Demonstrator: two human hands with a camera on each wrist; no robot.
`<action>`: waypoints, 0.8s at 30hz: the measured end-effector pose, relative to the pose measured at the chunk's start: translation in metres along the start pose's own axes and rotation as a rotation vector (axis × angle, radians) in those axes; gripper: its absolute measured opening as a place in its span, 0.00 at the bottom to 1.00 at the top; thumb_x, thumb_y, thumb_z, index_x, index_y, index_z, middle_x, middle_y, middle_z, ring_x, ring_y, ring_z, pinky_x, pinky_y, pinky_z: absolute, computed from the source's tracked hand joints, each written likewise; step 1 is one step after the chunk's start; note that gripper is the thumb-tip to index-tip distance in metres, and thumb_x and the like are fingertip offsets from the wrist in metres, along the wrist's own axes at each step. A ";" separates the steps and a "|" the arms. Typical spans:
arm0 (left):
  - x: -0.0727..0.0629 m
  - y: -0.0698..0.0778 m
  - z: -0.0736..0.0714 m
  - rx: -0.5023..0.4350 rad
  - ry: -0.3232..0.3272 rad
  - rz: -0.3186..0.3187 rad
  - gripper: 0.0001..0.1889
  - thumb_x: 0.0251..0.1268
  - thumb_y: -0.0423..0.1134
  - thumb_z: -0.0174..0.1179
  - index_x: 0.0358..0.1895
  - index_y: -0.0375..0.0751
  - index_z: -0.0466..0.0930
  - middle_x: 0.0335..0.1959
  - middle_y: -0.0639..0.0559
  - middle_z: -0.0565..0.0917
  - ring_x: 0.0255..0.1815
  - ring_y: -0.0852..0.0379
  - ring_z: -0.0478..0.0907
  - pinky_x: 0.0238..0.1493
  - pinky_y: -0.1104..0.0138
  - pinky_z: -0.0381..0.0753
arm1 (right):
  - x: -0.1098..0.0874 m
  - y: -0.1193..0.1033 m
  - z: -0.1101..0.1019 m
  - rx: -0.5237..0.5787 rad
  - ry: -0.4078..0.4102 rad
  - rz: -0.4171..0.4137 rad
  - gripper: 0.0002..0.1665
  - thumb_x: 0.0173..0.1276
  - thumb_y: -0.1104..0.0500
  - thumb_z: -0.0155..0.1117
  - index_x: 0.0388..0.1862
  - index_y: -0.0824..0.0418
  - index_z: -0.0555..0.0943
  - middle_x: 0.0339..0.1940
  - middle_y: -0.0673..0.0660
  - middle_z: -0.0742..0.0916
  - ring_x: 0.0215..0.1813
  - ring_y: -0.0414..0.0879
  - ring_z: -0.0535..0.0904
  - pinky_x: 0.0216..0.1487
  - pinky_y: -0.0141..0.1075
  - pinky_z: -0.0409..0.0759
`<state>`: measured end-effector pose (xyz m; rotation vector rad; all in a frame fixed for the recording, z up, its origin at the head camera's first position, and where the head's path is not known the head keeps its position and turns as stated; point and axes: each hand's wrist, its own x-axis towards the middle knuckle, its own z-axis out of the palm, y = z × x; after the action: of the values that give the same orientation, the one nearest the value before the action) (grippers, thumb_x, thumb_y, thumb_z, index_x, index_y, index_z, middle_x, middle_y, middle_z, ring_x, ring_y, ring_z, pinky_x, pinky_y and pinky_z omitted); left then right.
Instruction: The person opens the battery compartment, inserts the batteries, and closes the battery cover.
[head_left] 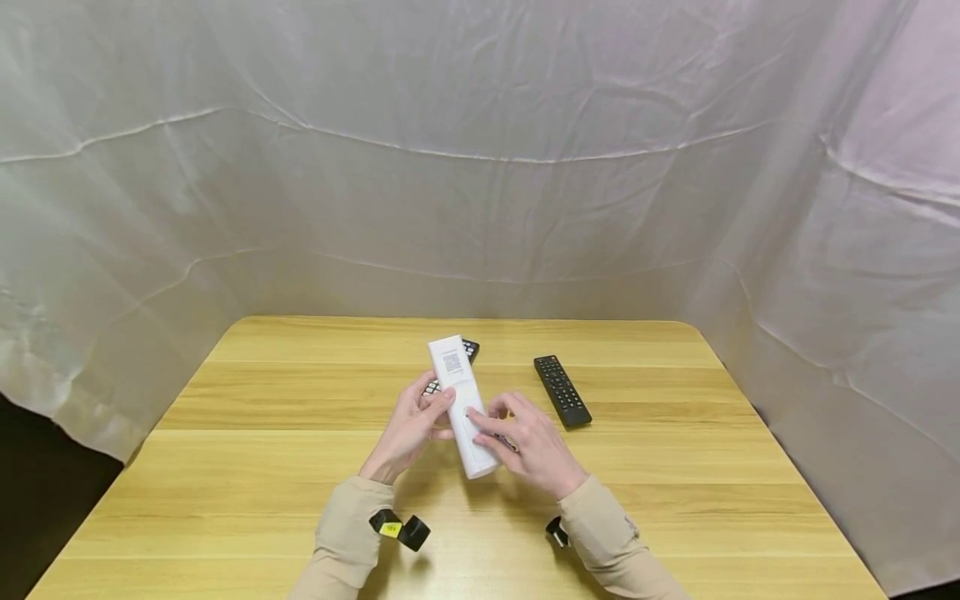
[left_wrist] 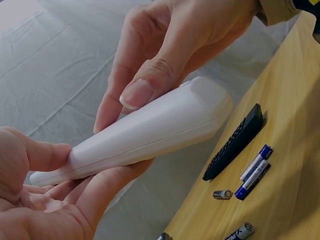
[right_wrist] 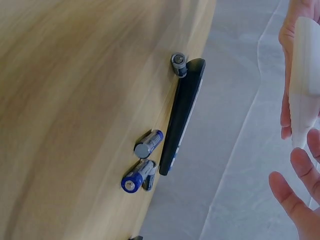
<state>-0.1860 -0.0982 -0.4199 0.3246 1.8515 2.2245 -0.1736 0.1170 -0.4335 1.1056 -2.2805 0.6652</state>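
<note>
A white remote control (head_left: pixel 467 417) is held back side up above the table, a printed code label at its far end. My left hand (head_left: pixel 411 421) grips it from the left, thumb on its back and fingers underneath, as the left wrist view shows. Over the near half, my right hand (head_left: pixel 528 437) touches the back with thumb and fingertip. In the left wrist view the thumb (left_wrist: pixel 137 94) of that hand lies on the white surface. Loose fingers (right_wrist: pixel 300 165) of the right hand spread below the white remote control in the right wrist view.
A black remote (head_left: pixel 562 392) lies to the right on the wooden table (head_left: pixel 300 400). Another black remote (head_left: pixel 471 348) is partly hidden behind the white one. Several loose batteries (left_wrist: pixel 252 177) lie on the table nearby. Pale curtains (head_left: pixel 480 208) surround the table.
</note>
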 end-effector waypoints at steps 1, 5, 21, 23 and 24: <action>0.000 0.000 0.000 0.001 -0.001 0.000 0.26 0.80 0.34 0.46 0.76 0.36 0.55 0.55 0.25 0.82 0.39 0.58 0.89 0.36 0.67 0.91 | 0.000 0.000 0.000 0.016 -0.001 0.005 0.23 0.63 0.54 0.72 0.58 0.55 0.85 0.42 0.51 0.82 0.42 0.40 0.74 0.38 0.25 0.77; 0.000 0.001 0.000 0.005 -0.008 -0.001 0.26 0.81 0.34 0.46 0.76 0.35 0.56 0.55 0.24 0.82 0.40 0.57 0.89 0.37 0.66 0.91 | 0.000 0.000 0.001 0.102 0.009 0.027 0.24 0.62 0.57 0.73 0.58 0.58 0.85 0.43 0.52 0.82 0.44 0.40 0.75 0.40 0.26 0.80; 0.000 0.003 -0.004 -0.165 -0.080 -0.039 0.29 0.81 0.35 0.46 0.78 0.32 0.49 0.46 0.48 0.90 0.43 0.56 0.89 0.43 0.62 0.92 | 0.002 0.006 0.003 0.472 0.287 0.149 0.14 0.64 0.75 0.65 0.48 0.70 0.85 0.39 0.62 0.84 0.39 0.44 0.80 0.42 0.31 0.84; 0.000 0.003 -0.004 -0.195 -0.099 -0.042 0.29 0.81 0.35 0.46 0.78 0.32 0.48 0.44 0.55 0.90 0.43 0.57 0.89 0.43 0.63 0.91 | 0.003 0.007 0.001 0.495 0.314 0.177 0.13 0.65 0.76 0.64 0.48 0.70 0.85 0.38 0.62 0.85 0.39 0.41 0.80 0.42 0.29 0.83; 0.000 0.003 -0.005 -0.210 -0.108 -0.044 0.29 0.81 0.35 0.45 0.78 0.32 0.48 0.44 0.56 0.90 0.44 0.57 0.88 0.43 0.63 0.91 | 0.003 0.007 0.001 0.514 0.320 0.192 0.13 0.66 0.76 0.63 0.48 0.71 0.85 0.38 0.62 0.84 0.39 0.40 0.80 0.42 0.28 0.83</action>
<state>-0.1876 -0.1031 -0.4179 0.3545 1.5405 2.2966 -0.1810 0.1191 -0.4338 0.9100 -2.0002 1.4530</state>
